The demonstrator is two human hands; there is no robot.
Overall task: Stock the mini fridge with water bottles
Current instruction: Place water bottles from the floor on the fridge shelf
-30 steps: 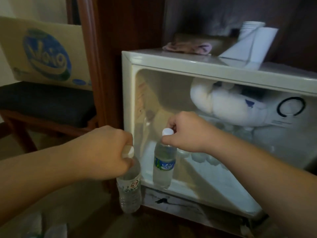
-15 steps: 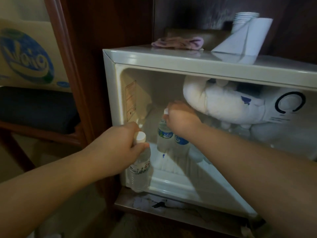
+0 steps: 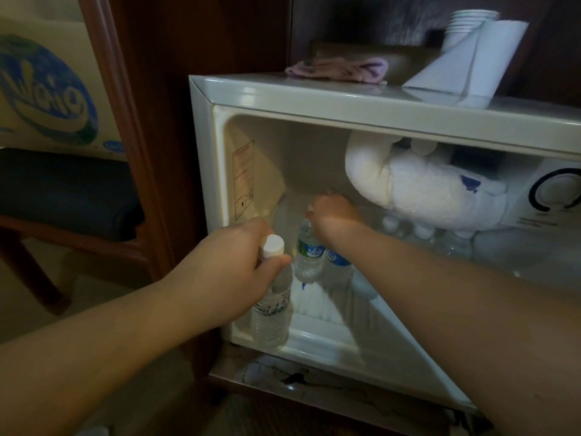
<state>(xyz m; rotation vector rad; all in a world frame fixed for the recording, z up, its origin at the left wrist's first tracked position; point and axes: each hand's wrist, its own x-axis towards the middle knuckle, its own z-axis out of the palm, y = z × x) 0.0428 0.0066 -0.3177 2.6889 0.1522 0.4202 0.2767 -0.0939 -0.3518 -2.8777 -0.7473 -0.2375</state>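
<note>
- Our left hand [image 3: 232,265] is clamped around the neck of a clear water bottle [image 3: 272,306], just under its white cap [image 3: 273,245], at the near left corner of the fridge [image 3: 283,99].
- Whether that bottle already rests on the fridge floor we cannot tell.
- Our right hand [image 3: 333,215] reaches farther in and is closed over the top of a second bottle [image 3: 309,256], which stands upright with its blue-and-green label facing us.
- Just to its right is another labelled bottle [image 3: 338,262], partly hidden by our forearm.
- Farther right, under the frosted freezer box [image 3: 424,187], a row of more bottles [image 3: 421,234] shows its white caps.
- We judge these bottles full, so fairly heavy for their size, with thin walls that give when squeezed.
- The neck below the cap is the stiffest place to hold.
- The plastic may be slick if it is damp.
- On top of the fridge lie a pink cloth [image 3: 339,69] and a paper roll [image 3: 471,64].
</note>
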